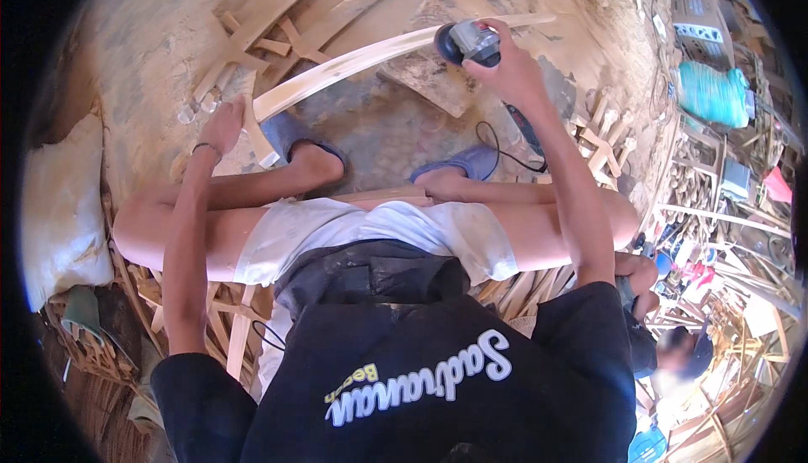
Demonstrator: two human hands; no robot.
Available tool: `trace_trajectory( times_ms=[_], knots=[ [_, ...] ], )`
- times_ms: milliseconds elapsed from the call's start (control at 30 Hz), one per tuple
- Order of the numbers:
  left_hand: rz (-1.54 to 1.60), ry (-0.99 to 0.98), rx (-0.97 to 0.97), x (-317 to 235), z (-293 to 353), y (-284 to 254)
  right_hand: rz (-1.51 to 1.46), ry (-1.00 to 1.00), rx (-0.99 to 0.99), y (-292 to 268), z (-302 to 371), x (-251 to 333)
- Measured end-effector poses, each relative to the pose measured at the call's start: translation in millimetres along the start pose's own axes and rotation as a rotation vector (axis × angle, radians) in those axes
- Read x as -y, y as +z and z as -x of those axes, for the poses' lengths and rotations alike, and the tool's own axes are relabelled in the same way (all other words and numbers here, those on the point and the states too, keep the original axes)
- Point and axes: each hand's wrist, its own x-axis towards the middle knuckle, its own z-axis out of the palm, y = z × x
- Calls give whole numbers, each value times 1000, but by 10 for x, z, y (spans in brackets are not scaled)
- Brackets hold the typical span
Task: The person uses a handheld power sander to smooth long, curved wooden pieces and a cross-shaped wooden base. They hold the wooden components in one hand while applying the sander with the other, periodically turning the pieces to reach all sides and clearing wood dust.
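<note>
Pale wood, cut as a long curved strip (353, 61), runs across the head view, beyond the person's feet, rising from left to right. At its left end a short wood piece (254, 130) meets it at an angle; whether the two are joined cannot be told. The left hand's (223, 125) grip is clenched on that short piece. The right hand's (513, 71) grip is wrapped around a grey power tool (475, 42), whose dark round head lies over the strip toward its right end.

Large white letters and a smaller yellow word, upside down from here, mark the black shirt (404, 396). Dark print on a cardboard box (703, 8) at upper right is too small to read.

The strip's right tip reaches past the right hand over dusty ground (379, 156). More ground shows between strip and blue slippers (471, 162), the left one just beside the strip's left end. Planks (278, 8) crowd the far left side. A second tool (526, 130) with a black cord lies beneath the right forearm, near the right slipper.
</note>
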Motion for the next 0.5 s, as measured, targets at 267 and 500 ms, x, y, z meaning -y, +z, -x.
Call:
trace_trajectory(
  times_ms=[267, 500],
  knots=[
    [28, -146, 126, -267, 13, -245, 12, 210, -60, -307, -334, -758],
    [150, -138, -53, -296, 72, -203, 26, 321, -233, -519, -578, -1453]
  ],
)
